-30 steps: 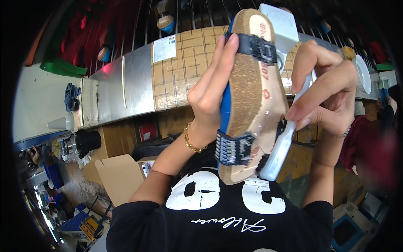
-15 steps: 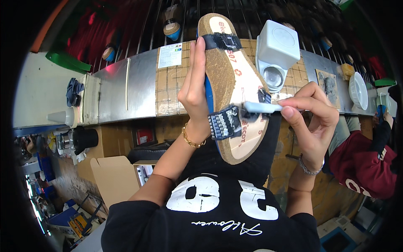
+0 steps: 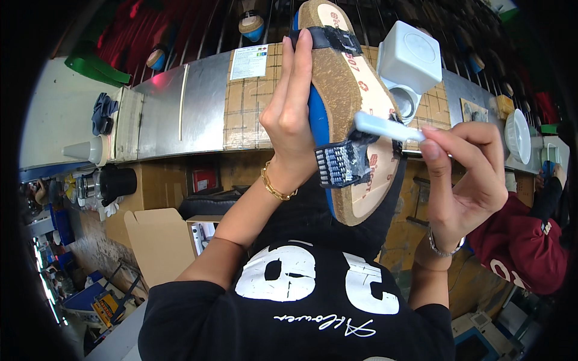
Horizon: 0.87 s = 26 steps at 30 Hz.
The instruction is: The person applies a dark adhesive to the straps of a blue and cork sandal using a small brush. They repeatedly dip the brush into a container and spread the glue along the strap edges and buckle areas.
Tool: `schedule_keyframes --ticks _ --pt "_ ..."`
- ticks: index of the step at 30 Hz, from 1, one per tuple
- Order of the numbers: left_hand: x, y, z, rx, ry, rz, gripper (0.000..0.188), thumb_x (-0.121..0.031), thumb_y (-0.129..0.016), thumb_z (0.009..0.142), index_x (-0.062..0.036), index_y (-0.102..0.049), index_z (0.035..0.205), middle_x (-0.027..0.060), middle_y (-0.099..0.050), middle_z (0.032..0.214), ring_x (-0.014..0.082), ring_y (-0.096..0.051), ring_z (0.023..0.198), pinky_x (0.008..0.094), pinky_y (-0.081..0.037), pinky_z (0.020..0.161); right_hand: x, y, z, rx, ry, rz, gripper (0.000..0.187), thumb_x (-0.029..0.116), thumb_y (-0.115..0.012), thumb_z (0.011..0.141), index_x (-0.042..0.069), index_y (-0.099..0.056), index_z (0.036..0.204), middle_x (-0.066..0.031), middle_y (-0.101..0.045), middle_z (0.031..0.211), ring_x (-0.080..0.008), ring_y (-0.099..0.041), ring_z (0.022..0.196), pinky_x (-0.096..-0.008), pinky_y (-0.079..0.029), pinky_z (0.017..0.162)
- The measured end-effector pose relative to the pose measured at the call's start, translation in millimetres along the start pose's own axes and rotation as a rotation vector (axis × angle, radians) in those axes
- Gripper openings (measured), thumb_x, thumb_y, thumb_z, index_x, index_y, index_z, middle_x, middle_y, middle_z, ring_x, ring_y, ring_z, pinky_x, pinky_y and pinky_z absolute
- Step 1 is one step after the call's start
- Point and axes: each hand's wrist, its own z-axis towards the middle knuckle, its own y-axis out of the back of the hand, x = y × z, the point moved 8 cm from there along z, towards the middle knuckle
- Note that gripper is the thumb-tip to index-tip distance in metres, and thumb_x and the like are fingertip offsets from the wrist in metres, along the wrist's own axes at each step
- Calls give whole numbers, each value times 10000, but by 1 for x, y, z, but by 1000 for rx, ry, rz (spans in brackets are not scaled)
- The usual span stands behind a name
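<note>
My left hand (image 3: 289, 120) is closed round the side of a sandal (image 3: 337, 78) on a blue last, its underside turned toward me. Strap ends are folded over the cork edge and pale insole: a black one near the top, and a woven dark-and-white strap (image 3: 343, 165) lower down. In my right hand (image 3: 466, 171), pinched between thumb and fingers, is a small pale-blue brush (image 3: 388, 128), much like a toothbrush. Its dark head is just above the woven strap's folded end; whether it touches is hard to tell.
A white dispenser (image 3: 412, 60) with a round cup stands on the cardboard-covered bench (image 3: 247, 123). To its right are a white bowl (image 3: 518, 135) and a yellow block (image 3: 503, 107). Behind runs a rack with lasted shoes (image 3: 251, 27). A person in a maroon top (image 3: 521, 240) works at right.
The sandal has shifted up and slightly right and tilted, showing more of its blue side. My right hand has moved right, and the brush head has come up off the insole between the straps.
</note>
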Motion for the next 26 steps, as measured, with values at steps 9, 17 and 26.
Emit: schedule_keyframes --ticks 9,17,26 --pt "-3 3 1 51 40 -53 777 -142 -849 710 77 -526 1382 318 -588 1309 411 -613 1193 394 -604 812 1 -1 3 52 97 114 322 5 -853 568 122 -823 866 -29 -587 813 -114 -529 686 -231 -376 591" --pt "-5 3 3 70 7 43 767 -160 -853 736 4 -539 1416 150 -736 1042 162 -700 853 274 -568 688 -2 0 3 223 136 187 278 44 -806 559 64 -799 836 -81 -592 858 -166 -525 763 -267 -351 667" --pt "19 -6 -4 41 229 -223 814 -143 -871 696 -20 -529 1425 275 -637 1266 343 -688 1097 346 -591 869 -17 -5 14 202 -67 250 224 173 -816 752 35 -787 925 -101 -607 903 -174 -545 817 -287 -390 716"
